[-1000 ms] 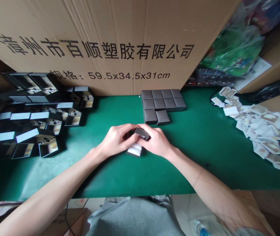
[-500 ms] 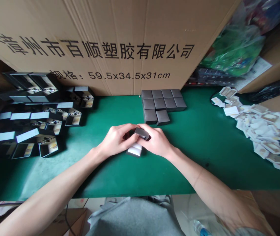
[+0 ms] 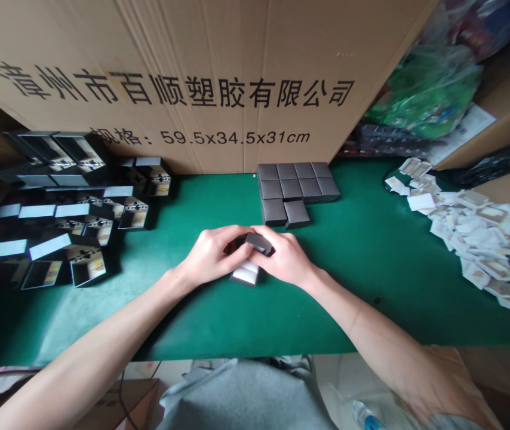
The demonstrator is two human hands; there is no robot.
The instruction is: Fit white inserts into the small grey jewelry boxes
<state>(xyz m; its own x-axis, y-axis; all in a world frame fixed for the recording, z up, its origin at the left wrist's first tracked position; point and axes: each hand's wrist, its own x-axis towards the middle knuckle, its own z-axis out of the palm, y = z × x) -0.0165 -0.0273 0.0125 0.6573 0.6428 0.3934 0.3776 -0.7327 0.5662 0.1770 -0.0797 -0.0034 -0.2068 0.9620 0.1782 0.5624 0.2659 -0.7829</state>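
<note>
Both hands meet at the middle of the green table around a small dark jewelry box, its lid raised and a white padded insert showing inside. My left hand grips its left side, thumb pointing in across the front. My right hand closes on the right side, with its thumb close to the other. The fingers behind the lid are hidden. Just beyond the hands, several closed dark boxes sit in tight rows.
Several open black boxes stand at the left. A heap of white inserts lies at the right on the green table. A large printed carton walls off the back. Plastic bags fill the far right corner.
</note>
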